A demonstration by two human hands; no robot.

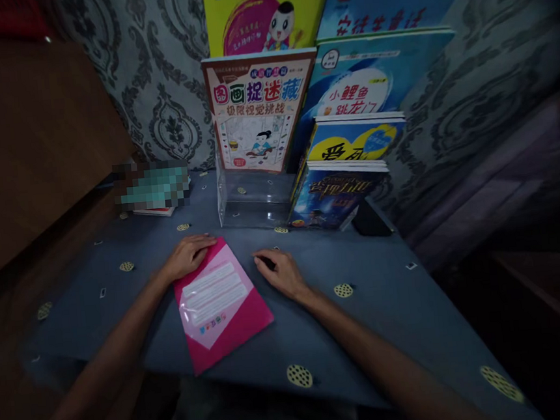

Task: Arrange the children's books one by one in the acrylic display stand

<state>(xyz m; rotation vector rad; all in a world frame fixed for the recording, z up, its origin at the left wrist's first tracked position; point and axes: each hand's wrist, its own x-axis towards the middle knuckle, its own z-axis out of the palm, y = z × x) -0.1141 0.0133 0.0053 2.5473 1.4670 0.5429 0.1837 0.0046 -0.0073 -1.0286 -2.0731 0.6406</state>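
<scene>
left hand (189,256): fingers loosely bent, resting on far edge of the pink book (221,301), no real grip | right hand (283,274): half-curled just beside it, nothing in it afaict | pink book's flat by near edge of desk (392,318) | looks sorted: upright books (259,114) in clear rack (255,210) toward far edge; pink one's outside it

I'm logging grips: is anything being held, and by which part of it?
The left hand rests on the far edge of the pink book; whether it is gripped cannot be told. The right hand holds nothing visible.
</scene>
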